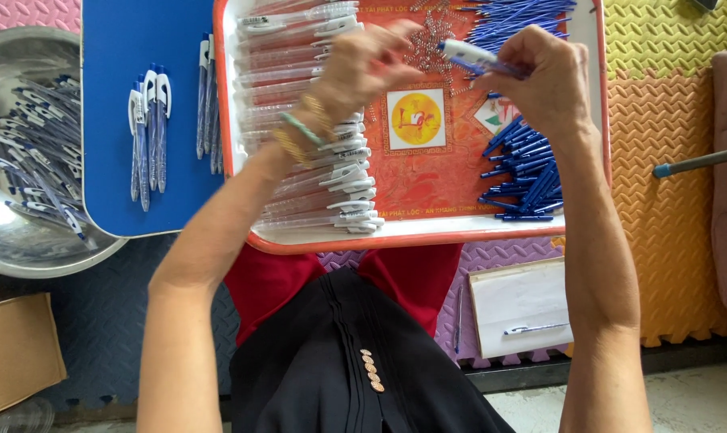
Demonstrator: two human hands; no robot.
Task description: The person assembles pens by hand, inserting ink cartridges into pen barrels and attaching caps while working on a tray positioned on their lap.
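My right hand (540, 76) grips a pen part (469, 54) with a white cap end and blue tip, held above the red tray (395, 235). My left hand (363, 64) hovers over the tray's upper middle with fingers pinched, close to a heap of small metal springs (431, 40); whether it holds a spring I cannot tell. Clear pen barrels with white clips (323, 136) lie stacked along the tray's left side. Blue pen refills (528, 172) are piled on its right side.
A blue board (119, 112) on the left carries a few assembled pens (148, 128). A metal bowl (26, 248) further left holds several finished pens. A white notepad (520, 305) with a pen lies on foam floor mats (668, 176). A cardboard box (14, 353) sits lower left.
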